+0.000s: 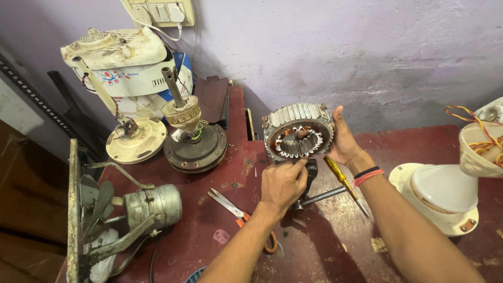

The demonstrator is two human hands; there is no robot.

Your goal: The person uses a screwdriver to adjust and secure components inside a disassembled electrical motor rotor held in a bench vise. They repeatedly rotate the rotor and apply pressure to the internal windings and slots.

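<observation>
A round metal motor stator (297, 132) with copper windings and steel slots is held tilted above a dark red table (325, 246). My right hand (343, 140) grips its right rim; a black band and a red thread circle that wrist. My left hand (283, 183) pinches the stator's lower inner edge with its fingertips. A yellow-handled screwdriver (343, 183) lies on the table just below my right hand, next to a dark metal rod (319, 197).
Scissors with orange handles (236, 209) lie left of my left arm. Two ceiling fan motors (194, 141) and a cream fan housing (118, 57) stand at the back left. A small fan motor with a blade (149, 207) sits front left. A white fan base (445, 194) stands right.
</observation>
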